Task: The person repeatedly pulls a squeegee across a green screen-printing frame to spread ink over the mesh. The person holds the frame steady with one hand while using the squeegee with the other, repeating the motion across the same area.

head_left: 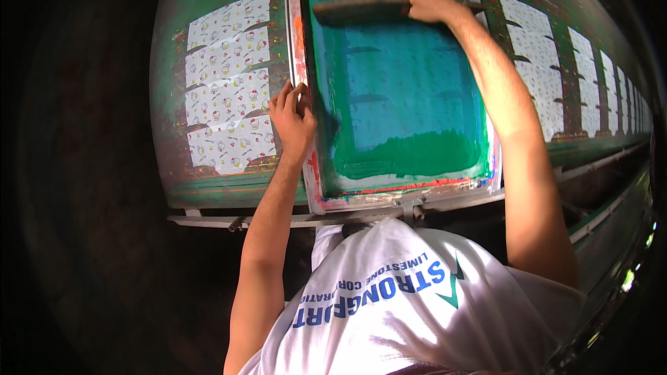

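Note:
A screen-printing frame (314, 180) lies on the long green table in front of me, its mesh (410, 76) blue-green and partly see-through. Thick green ink (420, 153) is pooled along the near end of the mesh. My right hand (431, 1) grips a long, dark squeegee (361, 9), set crosswise near the far end of the screen. At the frame's left rail, my left hand (293, 114) has its fingers bent over the edge and holds it. Faint shapes of a patterned sheet show through the mesh.
Left of the frame lies a white sheet (229, 90) printed with small cartoon figures. More such sheets (531, 69) run in a row to the right along the ink-spattered table (174, 160). A metal rail (278, 221) follows the table's near edge, close to my body.

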Motion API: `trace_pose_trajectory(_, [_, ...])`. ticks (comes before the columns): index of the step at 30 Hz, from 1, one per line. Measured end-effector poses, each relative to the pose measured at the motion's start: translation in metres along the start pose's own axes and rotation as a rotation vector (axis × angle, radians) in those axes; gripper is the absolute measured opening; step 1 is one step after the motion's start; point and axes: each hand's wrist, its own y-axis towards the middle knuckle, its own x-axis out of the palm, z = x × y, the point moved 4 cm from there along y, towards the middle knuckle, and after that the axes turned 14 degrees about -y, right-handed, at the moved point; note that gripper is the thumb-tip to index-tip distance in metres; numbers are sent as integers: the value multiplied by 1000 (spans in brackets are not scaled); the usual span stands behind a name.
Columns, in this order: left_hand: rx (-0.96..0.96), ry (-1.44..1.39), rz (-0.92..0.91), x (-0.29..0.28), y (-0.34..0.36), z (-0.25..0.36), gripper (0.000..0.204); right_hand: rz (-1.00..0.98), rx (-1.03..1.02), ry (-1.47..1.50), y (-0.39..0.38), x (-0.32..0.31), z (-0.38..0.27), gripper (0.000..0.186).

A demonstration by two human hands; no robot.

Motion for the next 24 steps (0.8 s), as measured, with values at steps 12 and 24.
trace_pose_trajectory(12, [45, -5, 19, 13, -5, -14, 39, -66, 154, 138, -287, 40, -172, 49])
trace_pose_trajectory(24, [63, 2, 40, 21, -5, -16, 34, 59, 162, 26, -332, 56, -195, 47])
